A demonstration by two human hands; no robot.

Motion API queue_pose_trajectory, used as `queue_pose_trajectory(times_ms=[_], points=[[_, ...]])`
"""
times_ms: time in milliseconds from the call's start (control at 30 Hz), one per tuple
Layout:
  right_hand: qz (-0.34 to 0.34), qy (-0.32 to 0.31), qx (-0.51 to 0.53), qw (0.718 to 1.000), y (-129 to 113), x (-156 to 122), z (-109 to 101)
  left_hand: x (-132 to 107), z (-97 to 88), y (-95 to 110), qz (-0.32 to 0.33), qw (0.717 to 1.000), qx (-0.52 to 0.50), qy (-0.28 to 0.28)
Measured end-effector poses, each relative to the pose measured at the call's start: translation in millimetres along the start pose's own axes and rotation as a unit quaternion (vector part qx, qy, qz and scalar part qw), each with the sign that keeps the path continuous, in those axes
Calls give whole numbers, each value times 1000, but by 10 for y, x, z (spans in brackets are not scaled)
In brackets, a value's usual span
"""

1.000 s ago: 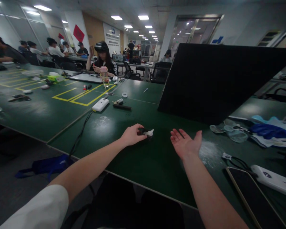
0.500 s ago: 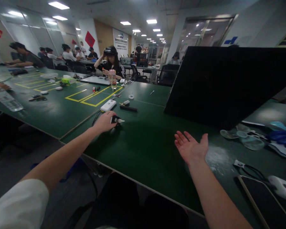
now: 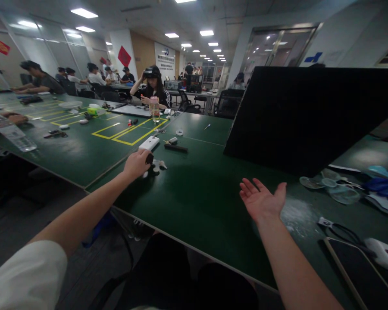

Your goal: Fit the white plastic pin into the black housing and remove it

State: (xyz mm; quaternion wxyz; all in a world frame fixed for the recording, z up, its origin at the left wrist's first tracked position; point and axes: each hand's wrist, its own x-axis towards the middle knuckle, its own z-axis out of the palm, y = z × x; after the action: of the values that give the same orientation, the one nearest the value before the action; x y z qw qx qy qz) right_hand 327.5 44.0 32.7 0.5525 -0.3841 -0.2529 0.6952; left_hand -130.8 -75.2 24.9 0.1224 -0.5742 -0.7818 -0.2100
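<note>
L grip [image 3: 137,164] on blk obj [image 3: 149,159]

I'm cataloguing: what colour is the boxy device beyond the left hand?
The device is white, clearest in the head view.

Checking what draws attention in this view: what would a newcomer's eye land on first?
First, the big black panel, slanting up at the right of the green table. Next, nearer the camera, the right hand, open and palm up. Then, farther left, the left hand at a small black object, just short of a white device.
</note>
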Motion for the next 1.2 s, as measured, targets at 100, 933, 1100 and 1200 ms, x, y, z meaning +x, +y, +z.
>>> queue_pose_trajectory(times_ms=[100,933,1100,1200], points=[[-4,-11,-5,1000,11,24,-20,102,139,3,-166,981,-93,32],[-19,-3,-13,1000,-38,65,-119,-125,710,2469,108,925,-302,-201],[-22,1,0,1000,-42,62,-118,-325,723,2962,164,918,-294,-208],[-22,1,11,1000,-58,81,-121,-360,725,3036,164,910,-311,-220]])
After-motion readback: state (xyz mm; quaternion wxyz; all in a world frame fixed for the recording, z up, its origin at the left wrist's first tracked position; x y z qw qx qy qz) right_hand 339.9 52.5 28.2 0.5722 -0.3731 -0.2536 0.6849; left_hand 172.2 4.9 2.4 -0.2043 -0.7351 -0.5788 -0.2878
